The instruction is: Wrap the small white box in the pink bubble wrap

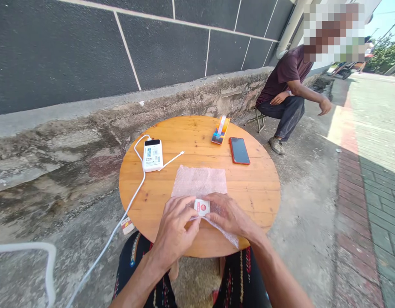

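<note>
A sheet of bubble wrap (200, 182) lies on a round wooden table (258, 188). On its near edge sits a small white box with a red mark (201, 207). My left hand (175, 229) pinches the near edge of the wrap beside the box, fingers curled. My right hand (228, 216) presses on the wrap and touches the box from the right, fingers bent over it. Part of the wrap hangs off the table edge under my right wrist.
A white power bank (152, 155) with a white cable (133, 194) lies at the table's left. A red-edged phone (239, 150) and a colourful packet (220, 130) lie at the far side. A person (289, 92) sits beyond, by the dark wall (88, 42).
</note>
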A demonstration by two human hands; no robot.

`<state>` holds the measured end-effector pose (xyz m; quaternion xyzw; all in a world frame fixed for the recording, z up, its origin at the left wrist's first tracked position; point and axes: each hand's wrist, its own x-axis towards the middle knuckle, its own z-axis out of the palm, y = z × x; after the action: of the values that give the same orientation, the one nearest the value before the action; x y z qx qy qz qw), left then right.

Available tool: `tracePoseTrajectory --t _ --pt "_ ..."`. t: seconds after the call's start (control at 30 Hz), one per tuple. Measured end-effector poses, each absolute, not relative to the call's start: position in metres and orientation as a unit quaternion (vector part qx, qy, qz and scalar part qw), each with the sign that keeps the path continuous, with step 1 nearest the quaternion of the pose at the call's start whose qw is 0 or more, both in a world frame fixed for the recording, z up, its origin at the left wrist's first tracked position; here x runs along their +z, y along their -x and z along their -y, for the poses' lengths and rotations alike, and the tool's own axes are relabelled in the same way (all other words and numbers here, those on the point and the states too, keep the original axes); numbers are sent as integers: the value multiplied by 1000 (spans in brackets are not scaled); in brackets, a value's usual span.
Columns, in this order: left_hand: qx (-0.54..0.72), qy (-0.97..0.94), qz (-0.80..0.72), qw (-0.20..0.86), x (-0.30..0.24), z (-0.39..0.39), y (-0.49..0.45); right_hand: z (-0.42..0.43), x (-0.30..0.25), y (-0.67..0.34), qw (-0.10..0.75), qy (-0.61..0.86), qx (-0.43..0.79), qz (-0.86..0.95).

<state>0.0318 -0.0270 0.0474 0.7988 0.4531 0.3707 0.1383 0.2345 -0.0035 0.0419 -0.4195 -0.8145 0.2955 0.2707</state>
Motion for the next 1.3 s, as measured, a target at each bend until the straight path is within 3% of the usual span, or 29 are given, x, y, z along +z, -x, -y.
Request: tracePoseTrajectory --t 0.5,0.8,1.03,1.3 --pt "351 -801 -450 181 49 41 -28 5 48 -234 292 419 312 801" --pt "358 -786 -475 169 51 37 -29 2 48 -234 260 412 336 806" --pt "340 -766 -516 174 48 20 -35 24 49 -267 329 451 385 734" --pt "305 -765 -526 211 54 7 -38 40 30 -254 368 571 278 679"
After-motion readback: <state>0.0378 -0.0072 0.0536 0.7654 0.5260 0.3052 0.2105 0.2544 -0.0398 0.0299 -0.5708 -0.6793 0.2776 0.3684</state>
